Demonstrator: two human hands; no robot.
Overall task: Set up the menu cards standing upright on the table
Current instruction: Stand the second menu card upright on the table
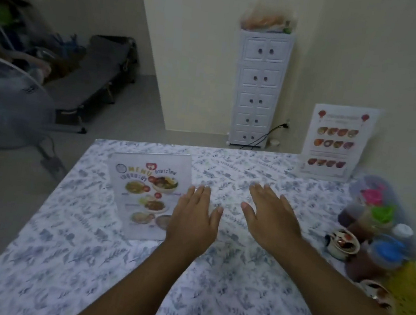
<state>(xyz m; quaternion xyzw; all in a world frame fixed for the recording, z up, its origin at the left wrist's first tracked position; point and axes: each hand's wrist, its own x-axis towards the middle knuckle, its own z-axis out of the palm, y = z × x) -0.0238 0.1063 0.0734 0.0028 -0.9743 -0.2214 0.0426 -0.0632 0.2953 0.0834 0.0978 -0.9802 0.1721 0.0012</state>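
A menu card in a clear acrylic stand, printed with food photos and the word MENU, stands upright on the left part of the table, which has a blue leaf-patterned cloth. A second menu card, with rows of dish photos, stands upright at the far right corner by the wall. My left hand hovers palm down, fingers spread, just right of the near card and overlapping its lower right corner. My right hand is also flat and open over the middle of the cloth. Neither hand holds anything.
Condiment bottles with blue and white caps, small sauce bowls and a covered container with pink and green items crowd the right edge. A white drawer cabinet stands against the far wall. A fan is on the floor at left.
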